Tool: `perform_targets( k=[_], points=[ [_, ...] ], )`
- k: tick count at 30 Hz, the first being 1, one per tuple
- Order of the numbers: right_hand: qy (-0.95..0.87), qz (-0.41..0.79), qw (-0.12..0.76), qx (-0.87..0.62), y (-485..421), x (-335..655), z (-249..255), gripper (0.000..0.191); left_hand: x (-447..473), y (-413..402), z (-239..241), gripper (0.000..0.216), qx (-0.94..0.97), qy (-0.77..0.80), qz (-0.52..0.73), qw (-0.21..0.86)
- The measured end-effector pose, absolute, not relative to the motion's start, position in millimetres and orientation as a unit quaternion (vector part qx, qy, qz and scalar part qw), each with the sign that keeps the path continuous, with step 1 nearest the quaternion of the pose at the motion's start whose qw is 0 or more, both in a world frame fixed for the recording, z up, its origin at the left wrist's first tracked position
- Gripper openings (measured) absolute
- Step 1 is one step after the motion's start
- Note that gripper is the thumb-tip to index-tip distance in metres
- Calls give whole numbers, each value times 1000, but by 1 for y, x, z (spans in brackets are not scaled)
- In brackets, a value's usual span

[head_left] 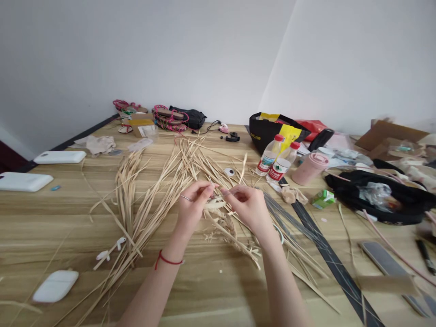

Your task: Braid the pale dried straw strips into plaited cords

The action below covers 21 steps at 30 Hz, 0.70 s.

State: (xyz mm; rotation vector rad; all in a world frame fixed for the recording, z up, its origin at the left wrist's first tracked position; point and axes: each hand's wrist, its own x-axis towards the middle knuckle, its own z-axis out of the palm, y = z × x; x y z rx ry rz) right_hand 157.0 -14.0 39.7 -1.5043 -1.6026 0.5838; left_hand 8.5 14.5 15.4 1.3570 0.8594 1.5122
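Note:
My left hand [194, 204] and my right hand [248, 206] meet over a spread pile of dry straw strips [150, 200] on the wooden table [61, 218]. Both hands pinch the same pale straw strip [215, 204], which runs between their fingertips. The left hand wears a ring, and a red string circles that wrist. Under the hands lies a partly woven straw piece [231, 234].
Two water bottles [277, 161], a pink cup [309, 169], a black-and-yellow bag [272, 129] and a black bag [381, 195] stand to the right. White cases [54, 285] and earbuds [109, 252] lie at left. Dark long strips [327, 254] cross the right side.

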Motion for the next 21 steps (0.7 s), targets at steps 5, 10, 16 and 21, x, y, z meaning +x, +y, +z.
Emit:
perform_targets(
  k=[5,10,16,21],
  points=[
    [-631,309,436,-562,-22,161,46,15,10,14,15,17,548,349,615,447],
    [-570,323,522,-546,-23,156,47,19,11,13,16,14,540,341,625,449],
    [-427,330,713,-447,-7,147,40,43,14,11,15,16,547,341,611,459],
    [-393,426,701,-416,3,151,30,37,20,9,11,13,554,312,587,501]
  ],
)
